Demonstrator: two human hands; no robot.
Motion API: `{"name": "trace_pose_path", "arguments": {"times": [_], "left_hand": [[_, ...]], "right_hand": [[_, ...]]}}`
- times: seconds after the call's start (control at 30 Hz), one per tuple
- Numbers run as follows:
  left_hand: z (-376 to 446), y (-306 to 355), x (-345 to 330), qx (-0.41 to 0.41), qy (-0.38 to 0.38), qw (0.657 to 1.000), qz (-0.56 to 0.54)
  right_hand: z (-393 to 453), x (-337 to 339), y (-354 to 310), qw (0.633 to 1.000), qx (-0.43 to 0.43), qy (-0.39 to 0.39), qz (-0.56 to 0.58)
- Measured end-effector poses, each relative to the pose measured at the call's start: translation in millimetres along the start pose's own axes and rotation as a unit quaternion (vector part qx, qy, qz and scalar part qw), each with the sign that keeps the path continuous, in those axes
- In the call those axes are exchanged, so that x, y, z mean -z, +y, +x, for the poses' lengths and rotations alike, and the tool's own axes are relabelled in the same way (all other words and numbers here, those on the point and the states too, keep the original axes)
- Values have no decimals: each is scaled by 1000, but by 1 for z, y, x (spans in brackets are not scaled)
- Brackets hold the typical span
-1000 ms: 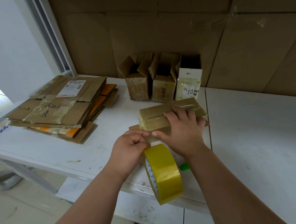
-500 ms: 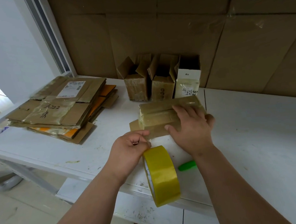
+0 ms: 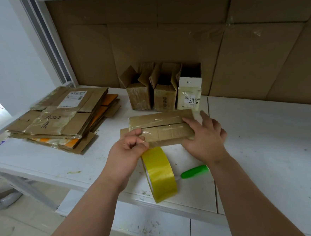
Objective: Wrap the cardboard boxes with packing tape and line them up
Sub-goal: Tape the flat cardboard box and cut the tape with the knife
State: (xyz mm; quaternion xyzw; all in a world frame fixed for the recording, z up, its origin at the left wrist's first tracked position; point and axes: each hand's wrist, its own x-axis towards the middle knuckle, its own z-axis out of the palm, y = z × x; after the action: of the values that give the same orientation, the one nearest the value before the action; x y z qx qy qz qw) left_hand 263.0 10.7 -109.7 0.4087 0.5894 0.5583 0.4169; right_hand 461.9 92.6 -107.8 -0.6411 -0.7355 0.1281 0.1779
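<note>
Left hand pinches tape roll; right hand flat on taped box; three open-topped boxes behind

hands taping box, yellow tape roll

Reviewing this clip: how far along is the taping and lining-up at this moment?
Done: three boxes stand in a row by the back wall, their sides glossy with tape, top flaps open. In hand: the right hand presses a fourth box lying flat, while the left hand holds the yellow tape roll, a strip running onto that box. Left: finishing it, adding it to the row; flattened cardboard lies stacked at left.
</note>
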Motion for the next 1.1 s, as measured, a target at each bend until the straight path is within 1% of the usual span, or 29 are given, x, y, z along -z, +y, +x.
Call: {"name": "trace_pose_path", "arguments": {"times": [0.03,0.07,0.13,0.2,0.3,0.4,0.43,0.53,0.67,0.9,1.1], "left_hand": [[0,1,0,3,-3,1000,-7],[0,2,1,3,-6,1000,-14],[-1,3,2,-2,-8,1000,-20],[-3,4,4,-12,-8,1000,0],[-6,6,6,-18,-12,1000,7],[-9,6,8,-23,-17,1000,4],[-10,6,8,-23,-18,1000,3],[-10,4,11,-21,-18,1000,-1],[-7,-2,16,-27,-13,1000,-4],[-3,-9,21,-32,16,999,-23],[-3,-13,24,-18,22,998,-55]], "right_hand": [[-1,0,2,1000,0,-28,14],[-3,0,3,999,10,-37,32],[-7,-1,2,997,28,-18,65],[-12,0,-2,994,36,-10,99],[-16,0,-5,986,34,-57,150],[-15,-6,-5,986,21,-91,142],[-14,-8,-5,986,19,-85,140],[-16,-9,-8,992,38,-35,118],[-20,-7,-17,991,62,-20,118],[-27,-3,-26,987,20,7,161],[-29,-8,-22,991,30,-43,126]]}}
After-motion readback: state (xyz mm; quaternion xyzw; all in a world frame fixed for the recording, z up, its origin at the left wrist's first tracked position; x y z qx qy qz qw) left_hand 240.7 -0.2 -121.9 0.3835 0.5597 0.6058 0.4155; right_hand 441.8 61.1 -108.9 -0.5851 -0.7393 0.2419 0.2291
